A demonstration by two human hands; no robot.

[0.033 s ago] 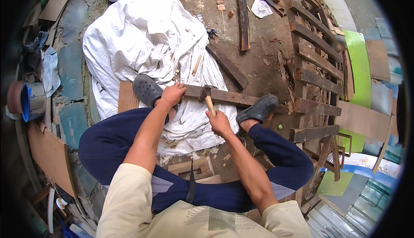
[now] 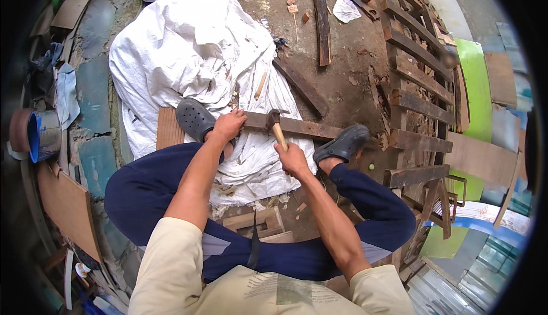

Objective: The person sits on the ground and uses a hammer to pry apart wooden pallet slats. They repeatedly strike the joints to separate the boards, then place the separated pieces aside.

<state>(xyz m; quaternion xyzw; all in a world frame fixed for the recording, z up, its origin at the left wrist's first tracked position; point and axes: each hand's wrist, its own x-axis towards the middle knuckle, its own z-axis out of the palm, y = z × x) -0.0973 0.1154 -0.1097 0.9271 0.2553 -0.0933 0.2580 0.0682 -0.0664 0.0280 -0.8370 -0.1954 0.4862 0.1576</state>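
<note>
I sit low over a dark weathered plank (image 2: 319, 129) that lies across the ground between my feet. My left hand (image 2: 228, 125) presses down on the plank's left end. My right hand (image 2: 292, 158) is closed around the wooden handle of a hammer (image 2: 277, 126), whose metal head rests on the plank just right of my left hand. My feet in dark clogs flank the plank, the left clog (image 2: 194, 118) beside my left hand and the right clog (image 2: 342, 142) on the plank's right part. A crumpled white tarpaulin (image 2: 188, 47) lies under and beyond the plank.
A slatted wooden frame (image 2: 411, 64) of dark boards stands at the right, with green panels (image 2: 474, 75) behind it. Loose planks (image 2: 319, 18) lie on the dirt ahead. A blue can (image 2: 43, 135) sits at the far left. A small wooden frame (image 2: 257, 223) lies between my legs.
</note>
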